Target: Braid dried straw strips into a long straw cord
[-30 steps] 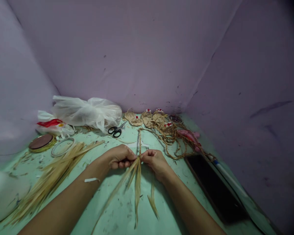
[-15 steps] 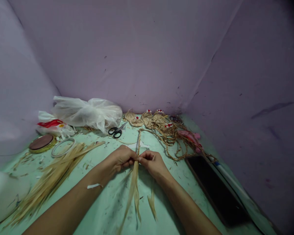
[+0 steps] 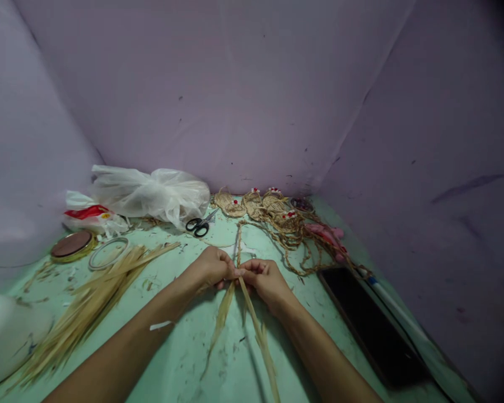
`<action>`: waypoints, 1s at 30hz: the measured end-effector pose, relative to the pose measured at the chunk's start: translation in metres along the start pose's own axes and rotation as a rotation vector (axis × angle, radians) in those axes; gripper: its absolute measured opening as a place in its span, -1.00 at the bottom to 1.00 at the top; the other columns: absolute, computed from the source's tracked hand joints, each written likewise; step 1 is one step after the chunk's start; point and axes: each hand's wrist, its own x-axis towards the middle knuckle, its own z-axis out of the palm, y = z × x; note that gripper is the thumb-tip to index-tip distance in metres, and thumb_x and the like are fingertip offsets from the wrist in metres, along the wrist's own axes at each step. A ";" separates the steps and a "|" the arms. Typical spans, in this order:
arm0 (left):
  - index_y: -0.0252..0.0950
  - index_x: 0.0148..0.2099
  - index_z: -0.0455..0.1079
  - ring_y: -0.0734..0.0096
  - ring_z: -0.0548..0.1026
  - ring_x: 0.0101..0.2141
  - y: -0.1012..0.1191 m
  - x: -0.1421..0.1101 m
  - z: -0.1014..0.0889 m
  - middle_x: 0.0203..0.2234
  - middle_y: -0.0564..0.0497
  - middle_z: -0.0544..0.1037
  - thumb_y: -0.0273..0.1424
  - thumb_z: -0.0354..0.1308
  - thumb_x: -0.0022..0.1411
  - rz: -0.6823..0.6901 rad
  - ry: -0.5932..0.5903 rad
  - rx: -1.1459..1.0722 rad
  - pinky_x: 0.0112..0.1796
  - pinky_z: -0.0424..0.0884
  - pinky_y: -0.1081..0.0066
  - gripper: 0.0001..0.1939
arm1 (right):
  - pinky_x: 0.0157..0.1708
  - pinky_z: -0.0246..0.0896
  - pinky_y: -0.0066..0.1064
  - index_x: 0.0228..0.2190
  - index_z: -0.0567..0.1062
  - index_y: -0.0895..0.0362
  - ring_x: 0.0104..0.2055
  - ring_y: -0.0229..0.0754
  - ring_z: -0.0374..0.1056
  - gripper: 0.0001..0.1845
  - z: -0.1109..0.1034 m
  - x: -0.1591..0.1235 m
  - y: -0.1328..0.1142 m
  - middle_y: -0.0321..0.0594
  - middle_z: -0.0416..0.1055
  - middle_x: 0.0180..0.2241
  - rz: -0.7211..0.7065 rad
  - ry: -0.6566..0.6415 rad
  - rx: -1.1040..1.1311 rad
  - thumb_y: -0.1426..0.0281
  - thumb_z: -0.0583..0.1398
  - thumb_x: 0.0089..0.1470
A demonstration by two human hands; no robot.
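My left hand (image 3: pixel 215 265) and my right hand (image 3: pixel 265 281) meet at the middle of the green surface, thumbs and fingers pinched together. Between them they grip the lower end of a braided straw cord (image 3: pixel 238 243), which runs away from me and joins a tangle of braid (image 3: pixel 292 243). Loose flat straw strands (image 3: pixel 258 330) hang from the pinch toward me, one to the left and a longer one to the right. Fingertips hide the exact crossing point. A thin white strip sticks to my left forearm.
Left lie a bundle of dry straw (image 3: pixel 96 305), a tape ring (image 3: pixel 93 262), a round tin (image 3: pixel 72 245) and a white rounded object (image 3: pixel 8 341). Scissors (image 3: pixel 198 226), a plastic bag (image 3: pixel 151 193) and woven pieces with red beads (image 3: pixel 256 207) sit behind. A dark phone (image 3: pixel 372 324) lies right.
The loose strands have swapped about: a long one now slants to the right, another hangs to the left. Both hands stay pinched at nearly the same place.
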 end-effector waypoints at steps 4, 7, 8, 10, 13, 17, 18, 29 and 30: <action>-0.34 -0.53 0.23 0.67 0.07 -0.85 -0.004 0.001 0.004 -0.86 0.15 0.25 -0.32 0.14 -0.12 -0.021 -0.159 -0.154 -0.79 -0.08 0.60 -0.81 | -0.68 -0.06 -0.56 -0.68 0.41 0.25 -0.71 -0.41 0.13 -0.74 -0.002 0.001 0.001 -0.29 0.33 -0.73 0.008 -0.018 0.034 0.32 0.30 -0.42; -0.37 -0.58 0.23 0.66 0.17 -0.81 -0.003 0.002 0.004 -0.78 0.08 0.34 -0.36 0.14 -0.14 -0.012 -0.206 -0.169 -0.78 0.02 0.60 -0.81 | -0.62 0.00 -0.54 -0.66 0.42 0.25 -0.66 -0.37 0.20 -0.74 -0.005 0.000 0.001 -0.27 0.34 -0.72 0.003 -0.081 0.064 0.31 0.29 -0.41; -0.38 -0.60 0.23 0.66 0.17 -0.81 -0.003 0.001 0.003 -0.79 0.08 0.32 -0.37 0.13 -0.14 -0.018 -0.200 -0.144 -0.78 0.04 0.60 -0.81 | -0.59 0.03 -0.54 -0.66 0.43 0.25 -0.63 -0.36 0.21 -0.74 -0.006 0.000 0.000 -0.26 0.35 -0.71 -0.008 -0.107 0.072 0.30 0.29 -0.39; -0.39 -0.62 0.25 0.66 0.14 -0.82 -0.001 0.002 0.001 -0.84 0.11 0.26 -0.39 0.11 -0.15 -0.030 -0.170 -0.090 -0.78 0.02 0.59 -0.83 | -0.54 0.06 -0.52 -0.65 0.43 0.25 -0.60 -0.35 0.24 -0.74 -0.009 0.000 -0.001 -0.25 0.36 -0.69 -0.027 -0.139 0.073 0.29 0.28 -0.37; -0.38 -0.63 0.26 0.66 0.09 -0.83 -0.002 0.003 -0.002 -0.86 0.14 0.22 -0.39 0.11 -0.18 -0.047 -0.131 -0.048 -0.80 -0.04 0.59 -0.85 | -0.52 0.07 -0.53 -0.61 0.42 0.25 -0.59 -0.36 0.23 -0.78 -0.011 0.000 -0.002 -0.27 0.38 -0.67 -0.028 -0.139 0.017 0.36 0.28 -0.38; -0.37 -0.63 0.27 0.65 0.09 -0.83 -0.007 0.005 -0.001 -0.85 0.13 0.23 -0.41 0.09 -0.22 -0.010 -0.159 -0.048 -0.79 -0.03 0.58 -0.88 | -0.58 0.01 -0.55 -0.62 0.37 0.23 -0.64 -0.40 0.16 -0.90 -0.012 0.004 0.000 -0.32 0.34 -0.68 -0.068 -0.107 -0.157 0.48 0.21 -0.35; -0.38 -0.63 0.28 0.65 0.11 -0.82 -0.009 0.005 -0.001 -0.83 0.12 0.25 -0.43 0.08 -0.22 0.006 -0.176 -0.052 -0.78 -0.02 0.57 -0.90 | -0.59 0.01 -0.55 -0.63 0.36 0.22 -0.64 -0.39 0.16 -0.93 -0.013 0.005 0.001 -0.32 0.33 -0.68 -0.083 -0.098 -0.202 0.50 0.18 -0.33; -0.37 -0.71 0.22 0.64 0.06 -0.80 -0.006 0.005 0.013 -0.90 0.15 0.17 -0.56 -0.01 -0.27 0.099 -0.003 0.004 -0.74 -0.06 0.55 -0.92 | -0.66 -0.10 -0.53 -0.67 0.45 0.20 -0.64 -0.35 0.13 -0.87 -0.020 0.002 -0.004 -0.28 0.30 -0.71 -0.171 0.104 -0.813 0.41 0.13 -0.29; -0.37 -0.71 0.22 0.64 0.06 -0.80 -0.006 0.005 0.014 -0.90 0.15 0.17 -0.57 -0.01 -0.27 0.102 0.012 0.016 -0.74 -0.06 0.56 -0.92 | -0.67 -0.11 -0.53 -0.68 0.46 0.20 -0.65 -0.34 0.13 -0.87 -0.019 0.001 -0.006 -0.27 0.30 -0.72 -0.144 0.129 -0.834 0.41 0.13 -0.30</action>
